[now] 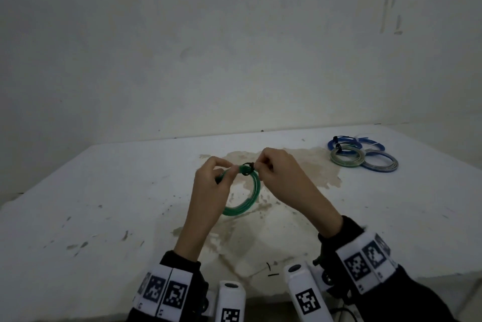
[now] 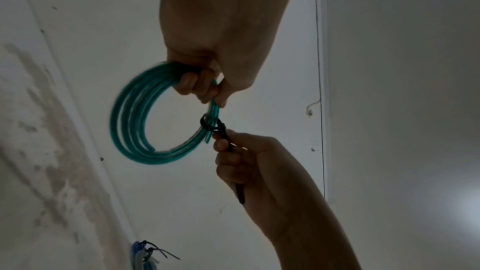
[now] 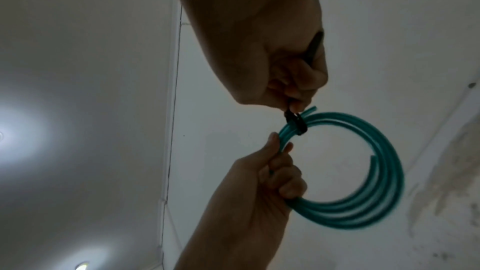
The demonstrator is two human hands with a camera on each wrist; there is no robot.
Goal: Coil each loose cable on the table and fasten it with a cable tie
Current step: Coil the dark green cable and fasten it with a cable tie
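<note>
Green cable coil (image 1: pixel 243 195) held up above the middle of the white table (image 1: pixel 91 204), over a brownish stain (image 1: pixel 307 173). Several turns, roughly circular; the ring stands near upright in the head view, its top edge at the hands, lower arc hanging toward the tabletop. Whether the lower arc touches the surface cannot be told.

Left hand (image 1: pixel 208 191): forearm rising from the near edge, fingers curled round the bundled strands at the coil's upper left, thumb pressed on top. Left wrist view confirms the grip, fingers (image 2: pixel 197 85) wrapped through the ring.

Right hand (image 1: pixel 284 178): comes in from the right, fingers bunched, pinching the black cable tie (image 1: pixel 247 167) just beside its loop. Right wrist view shows the tie wrapped round the strands (image 3: pixel 296 122), its free tail running back through the closed fist and out past the palm. One loose cable end pokes out just beyond the tie; another end lies inside the ring.

Hands close together, only the tie's loop between them.

Room: open tabletop left and near. Far right, a cluster of finished coils (image 1: pixel 362 154), blue and grey-green, overlapping, well apart from the hands, close to the table's back edge and wall. Two short black bits (image 1: pixel 271 271) near the front edge.
</note>
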